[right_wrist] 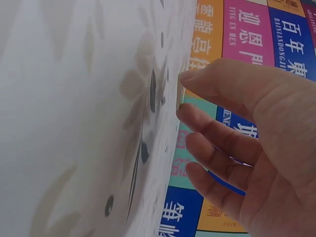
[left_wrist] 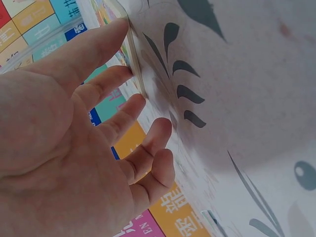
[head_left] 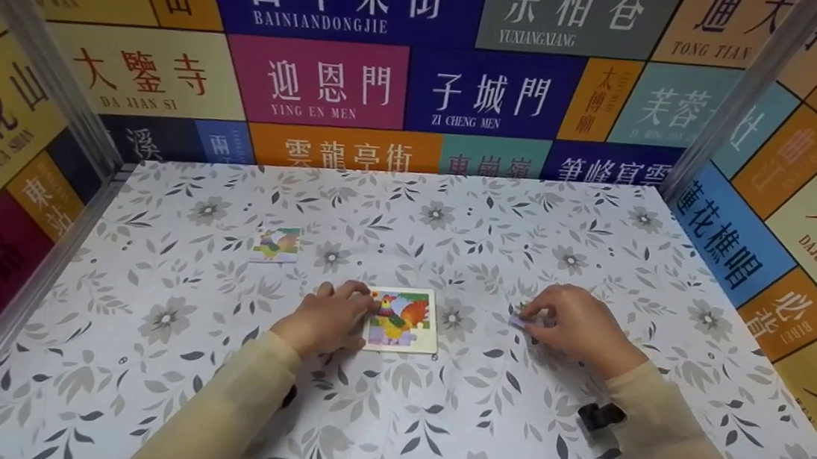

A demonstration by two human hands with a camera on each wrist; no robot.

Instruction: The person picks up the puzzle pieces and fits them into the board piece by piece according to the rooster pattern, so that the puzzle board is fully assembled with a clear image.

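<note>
A small jigsaw puzzle board (head_left: 400,320) with a colourful rooster picture lies flat on the table, its pale frame around it. My left hand (head_left: 327,318) is at the board's left side, fingertips touching the edge. In the left wrist view the thumb and the nearest fingers (left_wrist: 116,76) meet that edge, while the others are loosely bent. Apart from the board, to its right, my right hand (head_left: 573,326) pinches a small purplish puzzle piece (head_left: 517,322) just at the table surface. Edge-on, the piece (right_wrist: 179,94) shows between thumb and index finger.
Farther back on the left lies a small card (head_left: 276,244) with a similar rooster picture. A white cloth with grey flowers and leaves covers the table (head_left: 410,215). Panels with large lettering (head_left: 318,82) stand around its back and sides.
</note>
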